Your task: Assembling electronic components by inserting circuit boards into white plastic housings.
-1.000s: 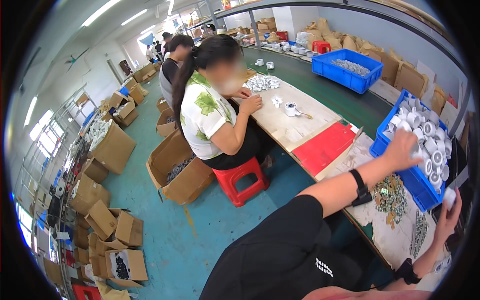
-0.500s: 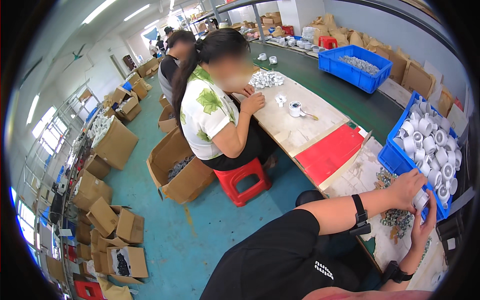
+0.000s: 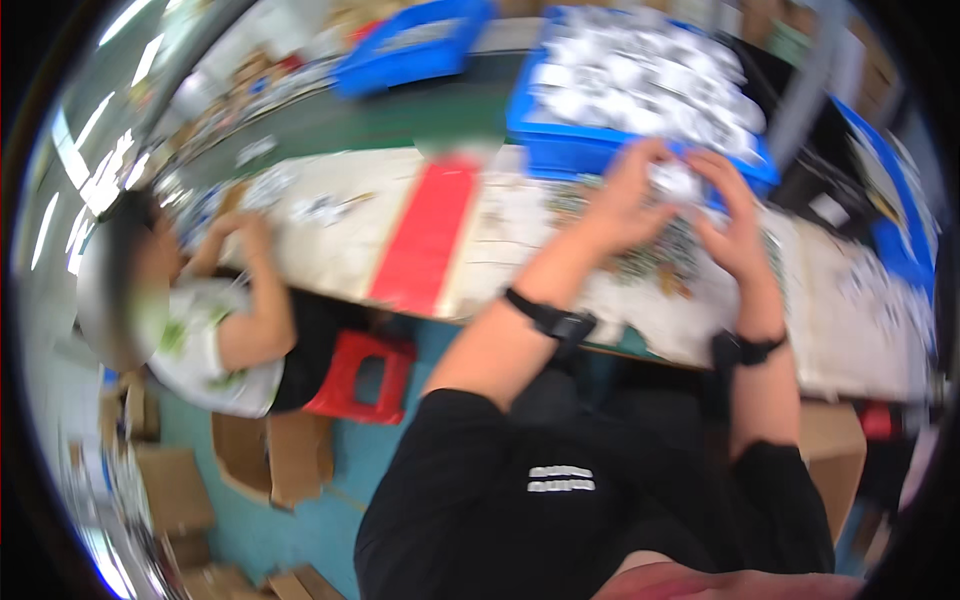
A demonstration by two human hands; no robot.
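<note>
Both my hands are raised over the worktable, closed around a white round plastic housing (image 3: 677, 183). My left hand (image 3: 630, 205) grips it from the left, and my right hand (image 3: 732, 222) has its fingers curled on the other side. Motion blur hides the housing's finer shape. Just beyond my hands stands a blue crate (image 3: 565, 155) heaped with similar white housings (image 3: 640, 75). Beneath my hands, a loose pile of small green and brownish pieces (image 3: 655, 255) lies on the pale tabletop (image 3: 625, 310).
A red sheet (image 3: 428, 240) lies across the table to my left. Past it a co-worker (image 3: 230, 335) sits near a red stool (image 3: 365, 378), hands over white parts. Another blue crate (image 3: 400, 60) stands at the back left. Dark and blue containers (image 3: 880, 190) crowd the right.
My view has swung to the right, so the crate and my hands now appear nearer the middle. The white housing stays in my hands, held somewhat away from the crate.
</note>
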